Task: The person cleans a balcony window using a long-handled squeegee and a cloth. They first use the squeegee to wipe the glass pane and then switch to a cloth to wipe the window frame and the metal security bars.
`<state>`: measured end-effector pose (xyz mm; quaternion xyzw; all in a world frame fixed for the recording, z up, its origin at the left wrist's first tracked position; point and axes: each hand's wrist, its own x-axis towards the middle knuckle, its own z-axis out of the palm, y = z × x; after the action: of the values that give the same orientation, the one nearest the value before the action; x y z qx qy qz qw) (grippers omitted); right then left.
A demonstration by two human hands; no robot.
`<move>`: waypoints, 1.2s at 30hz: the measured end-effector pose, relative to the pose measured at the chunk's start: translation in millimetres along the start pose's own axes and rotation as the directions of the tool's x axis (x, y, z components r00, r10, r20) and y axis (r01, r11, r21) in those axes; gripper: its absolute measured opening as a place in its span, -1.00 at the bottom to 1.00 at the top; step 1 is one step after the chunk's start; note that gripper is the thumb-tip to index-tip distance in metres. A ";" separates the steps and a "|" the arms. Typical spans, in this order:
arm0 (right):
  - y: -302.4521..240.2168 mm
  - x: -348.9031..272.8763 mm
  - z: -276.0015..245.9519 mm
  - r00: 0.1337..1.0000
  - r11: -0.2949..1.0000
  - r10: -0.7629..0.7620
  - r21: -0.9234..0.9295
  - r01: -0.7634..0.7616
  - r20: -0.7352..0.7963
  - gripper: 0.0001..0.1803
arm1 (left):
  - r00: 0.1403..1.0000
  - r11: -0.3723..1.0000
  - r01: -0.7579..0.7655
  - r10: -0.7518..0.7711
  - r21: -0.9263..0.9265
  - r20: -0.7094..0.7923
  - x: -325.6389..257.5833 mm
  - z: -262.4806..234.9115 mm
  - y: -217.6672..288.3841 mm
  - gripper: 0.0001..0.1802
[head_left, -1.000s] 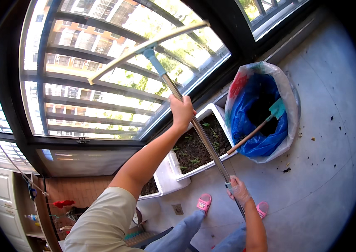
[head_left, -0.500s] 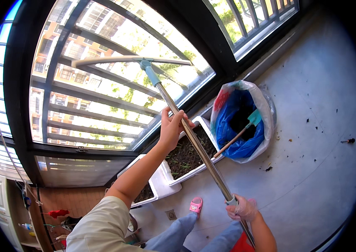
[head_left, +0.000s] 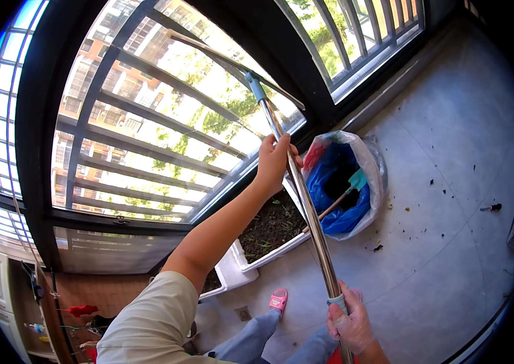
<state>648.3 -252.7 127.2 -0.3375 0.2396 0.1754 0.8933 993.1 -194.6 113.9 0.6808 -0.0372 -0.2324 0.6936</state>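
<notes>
Okay, right hand (head_left: 349,324) grips the squeegee (head_left: 314,230) low on its steel pole, by the pale-blue collar; left hand (head_left: 275,161) wraps it higher up. Pole crosses in front of the white planter (head_left: 267,255), bag (head_left: 373,188) to its right. Head's up against the window (head_left: 166,115) view; contact unclear.

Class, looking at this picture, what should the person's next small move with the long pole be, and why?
Probably ease the wiper head left: its right end appears at the dark frame, while more glass lies leftward. The left hand and right hand both grip the pole.
</notes>
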 end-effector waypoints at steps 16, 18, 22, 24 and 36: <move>-16.8 17.2 13.8 0.996 0.996 -0.082 -0.026 0.081 -0.018 -0.28 | 0.997 0.979 0.067 -0.056 0.192 -0.061 23.1 17.6 31.3 -0.76; -18.1 24.1 11.5 0.998 0.997 -0.060 -0.048 0.060 -0.013 -0.28 | 0.993 0.974 0.085 -0.066 0.211 -0.097 27.0 14.6 32.3 -0.78; -1.5 41.3 11.5 0.999 0.999 -0.037 0.003 0.037 0.036 -0.28 | 0.998 0.978 0.051 -0.040 0.200 -0.058 29.8 -2.3 26.6 -0.78; 10.1 48.8 17.2 0.998 0.999 -0.033 0.034 0.031 0.059 -0.28 | 0.999 0.976 0.030 -0.025 0.216 -0.027 31.2 -12.3 23.5 -0.75; 99.8 70.5 43.0 0.972 0.975 0.122 0.160 -0.155 0.199 -0.34 | 0.990 0.967 0.134 -0.121 0.215 -0.073 -11.2 -115.9 -24.6 -0.74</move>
<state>672.4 -141.6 65.2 -0.2225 0.1918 0.2469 0.9234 1019.1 -82.1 85.1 0.7609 0.0018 -0.2505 0.5985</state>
